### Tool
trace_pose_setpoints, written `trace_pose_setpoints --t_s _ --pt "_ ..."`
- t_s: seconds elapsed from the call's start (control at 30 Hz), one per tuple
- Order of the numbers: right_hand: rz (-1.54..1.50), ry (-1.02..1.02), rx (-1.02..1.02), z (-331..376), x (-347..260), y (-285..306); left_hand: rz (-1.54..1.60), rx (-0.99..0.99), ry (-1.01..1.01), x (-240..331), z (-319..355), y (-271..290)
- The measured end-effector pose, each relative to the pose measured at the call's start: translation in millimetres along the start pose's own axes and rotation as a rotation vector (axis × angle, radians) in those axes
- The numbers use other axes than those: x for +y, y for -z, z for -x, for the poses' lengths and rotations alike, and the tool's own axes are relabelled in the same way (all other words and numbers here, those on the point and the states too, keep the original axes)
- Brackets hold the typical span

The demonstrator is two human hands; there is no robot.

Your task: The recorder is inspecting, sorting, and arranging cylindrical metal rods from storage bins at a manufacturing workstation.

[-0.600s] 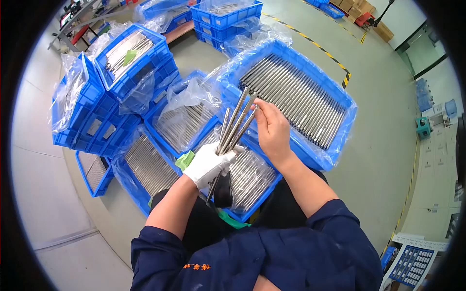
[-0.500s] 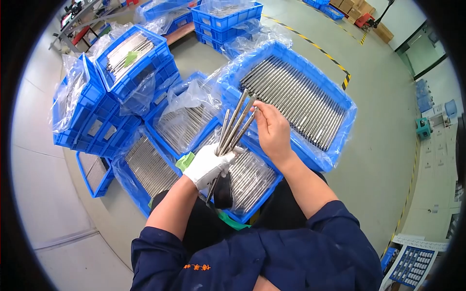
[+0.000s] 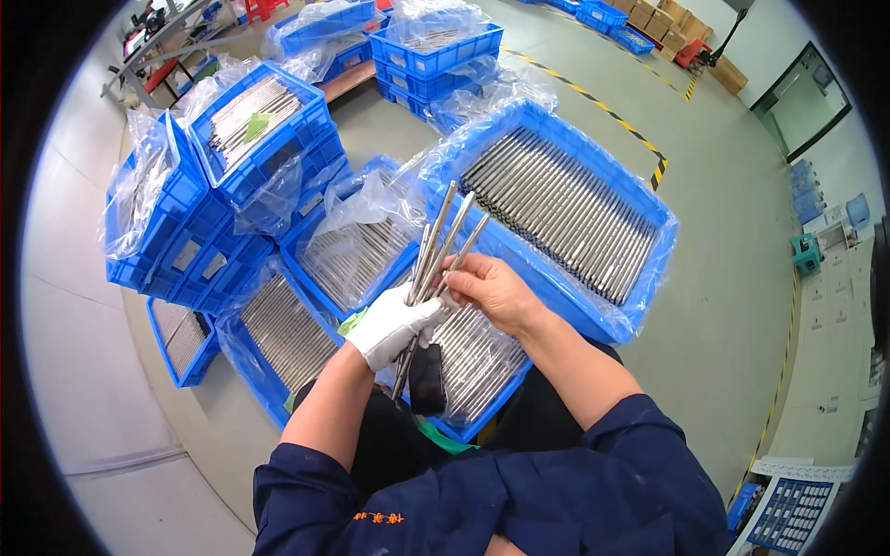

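One black block (image 3: 426, 380) sits at six o'clock, covering part of the near crate (image 3: 491, 410); crumpled clear film (image 3: 375, 199) at eleven o'clock half-veils more rods. Two o'clock, the big blue crate (image 3: 567, 298) shows its rods in a neat row! Half past ten, a stacked crate (image 3: 283, 157) carries rods and a green scrap (image 3: 257, 126). Centre: gloved left hand (image 3: 394, 324) grips fanned metal rods (image 3: 449, 232), bare right hand (image 3: 496, 292) pinching one.
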State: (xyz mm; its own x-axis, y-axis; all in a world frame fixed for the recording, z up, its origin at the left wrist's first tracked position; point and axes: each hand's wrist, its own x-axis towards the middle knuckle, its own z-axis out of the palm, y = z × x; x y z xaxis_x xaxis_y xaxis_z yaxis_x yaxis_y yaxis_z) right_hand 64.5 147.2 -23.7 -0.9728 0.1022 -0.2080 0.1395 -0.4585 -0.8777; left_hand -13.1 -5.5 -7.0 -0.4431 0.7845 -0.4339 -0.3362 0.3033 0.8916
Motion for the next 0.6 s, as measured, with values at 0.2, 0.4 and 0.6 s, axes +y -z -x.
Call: trace_pose_setpoints --t_s 0.2,0.4,0.6 --pt "-0.157 0.106 0.257 -5.0 -15.4 24.1 0.118 0.103 -0.050 3.7 2.6 -3.6" --pt "-0.258 0.075 0.209 -5.1 -8.3 22.7 0.206 0.166 -0.111 1.6 -3.2 -3.9" --pt "-0.225 0.004 0.143 -4.7 9.5 1.9 0.366 0.118 -0.131 -10.2 -13.8 -5.2"
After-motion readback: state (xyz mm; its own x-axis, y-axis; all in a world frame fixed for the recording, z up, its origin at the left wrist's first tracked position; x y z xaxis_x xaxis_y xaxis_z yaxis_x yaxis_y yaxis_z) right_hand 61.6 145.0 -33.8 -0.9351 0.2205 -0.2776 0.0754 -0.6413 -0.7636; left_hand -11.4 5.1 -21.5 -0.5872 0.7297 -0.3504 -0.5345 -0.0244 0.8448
